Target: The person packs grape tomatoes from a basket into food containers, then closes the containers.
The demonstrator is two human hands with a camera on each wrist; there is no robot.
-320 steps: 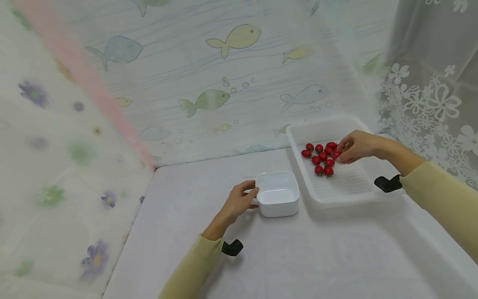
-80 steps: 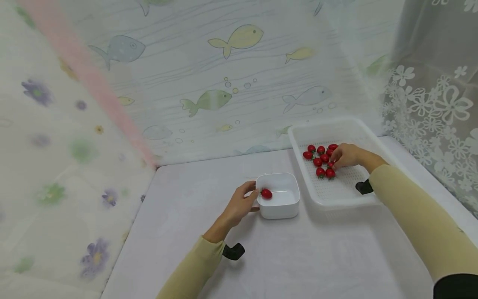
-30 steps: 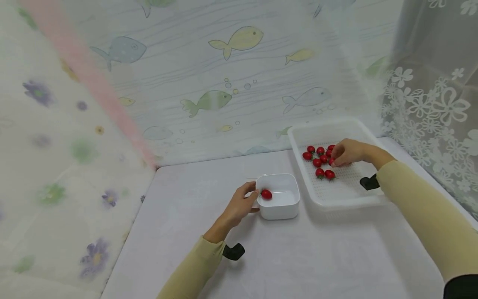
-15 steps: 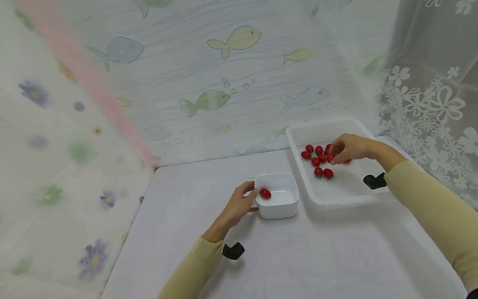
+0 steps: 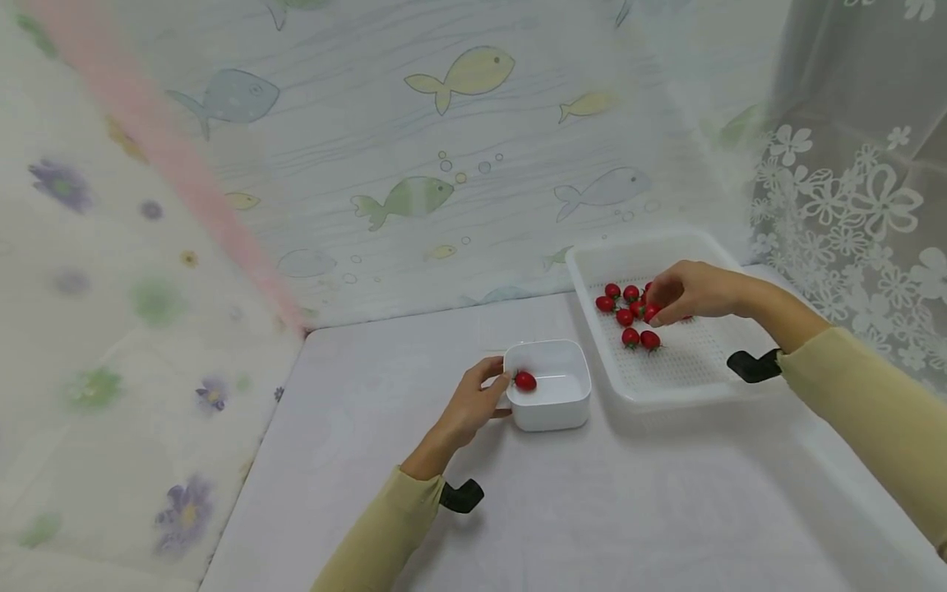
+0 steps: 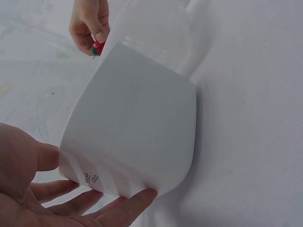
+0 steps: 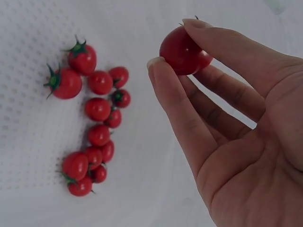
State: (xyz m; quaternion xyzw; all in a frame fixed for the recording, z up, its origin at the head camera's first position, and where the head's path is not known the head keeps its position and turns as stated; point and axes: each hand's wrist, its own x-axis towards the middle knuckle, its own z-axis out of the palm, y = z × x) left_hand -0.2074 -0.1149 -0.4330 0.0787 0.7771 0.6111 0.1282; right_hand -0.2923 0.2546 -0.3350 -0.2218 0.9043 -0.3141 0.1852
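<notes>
Right hand has risen slightly off the pile since a second ago; white box, empty in the earliest frame, now has one cherry tomato in it. Right hand: thumb and forefinger pinch a single cherry tomato, other fingers behind it, not touching anything else that I can see. Held tomato is up over the basket, apart from the rest. Left hand holds box at its left side, thumb at the rim, fingers spread along the wall. Box is upright on white cloth, its tomato lying near the left-hand side. Perforated white basket just beside the box; remaining cherry tomatoes clustered inside, calyxes on some. Fish-print curtain behind. My read: step in hand is single-tomato transfer, pick done, placement not yet. Next move calls for clearing the basket wall with a light pinch, then a low release beside tomato one, box kept steady.
</notes>
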